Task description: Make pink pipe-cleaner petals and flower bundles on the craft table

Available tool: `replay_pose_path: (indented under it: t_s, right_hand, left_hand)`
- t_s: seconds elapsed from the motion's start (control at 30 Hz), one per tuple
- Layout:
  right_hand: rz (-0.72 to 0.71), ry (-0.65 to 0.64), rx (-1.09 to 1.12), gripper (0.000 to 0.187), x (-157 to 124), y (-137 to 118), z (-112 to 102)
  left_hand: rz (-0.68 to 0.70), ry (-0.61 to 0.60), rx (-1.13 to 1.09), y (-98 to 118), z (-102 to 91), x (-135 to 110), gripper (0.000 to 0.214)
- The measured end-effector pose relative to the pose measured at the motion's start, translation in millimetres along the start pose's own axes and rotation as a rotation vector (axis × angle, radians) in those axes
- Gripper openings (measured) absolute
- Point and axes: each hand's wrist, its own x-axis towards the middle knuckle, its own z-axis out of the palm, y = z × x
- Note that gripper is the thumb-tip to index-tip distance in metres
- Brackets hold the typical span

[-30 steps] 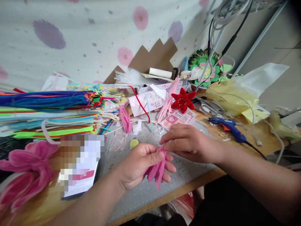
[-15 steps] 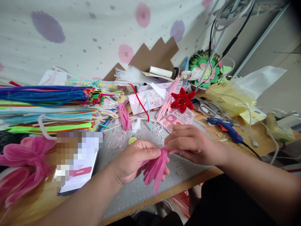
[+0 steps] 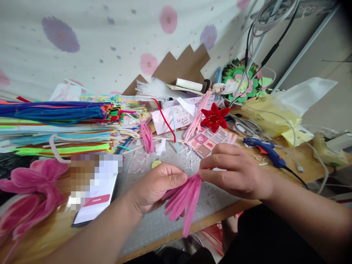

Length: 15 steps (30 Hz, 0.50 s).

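Note:
A bunch of pink pipe cleaners point(image 3: 184, 201) hangs fanned out between my hands, above the front of the grey cutting mat point(image 3: 154, 229). My left hand point(image 3: 162, 187) is closed on the bunch, its thumb pressed along the upper left side. With pinched fingertips, my right hand point(image 3: 233, 170) grips the gathered top end from the right. Some strands and the left fingers behind the bunch are hidden. Beyond the hands sit a pink makeup palette point(image 3: 205, 143) and a red pipe-cleaner flower point(image 3: 215, 117).
A blue glue gun point(image 3: 265, 151) lies right, near scissors point(image 3: 244, 124) and a yellow bag point(image 3: 266, 115). Bundles of coloured pipe cleaners point(image 3: 55, 113) fill the left. A phone point(image 3: 96, 205) and large pink fuzzy petals point(image 3: 35, 190) lie front left. White stamens point(image 3: 194, 163) are scattered behind the hands.
My right hand has shifted slightly right and drawn the gathered top of the pink bunch with it. The strands now fan wider and hang a little lower.

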Motion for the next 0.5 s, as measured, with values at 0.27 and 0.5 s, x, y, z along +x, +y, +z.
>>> replay_pose_path:
  t_s: [0.27,0.5]
  right_hand:
    - [-0.131,-0.053,-0.197,0.028,7.9,-5.1,2.6]
    - [-0.137,-0.086,-0.167,0.028,8.9,-7.4,4.5]
  left_hand:
    - [0.022,-0.096,0.073,1.3,0.7,0.9,0.028]
    - [-0.025,0.042,-0.008,-5.5,4.9,4.4,0.029]
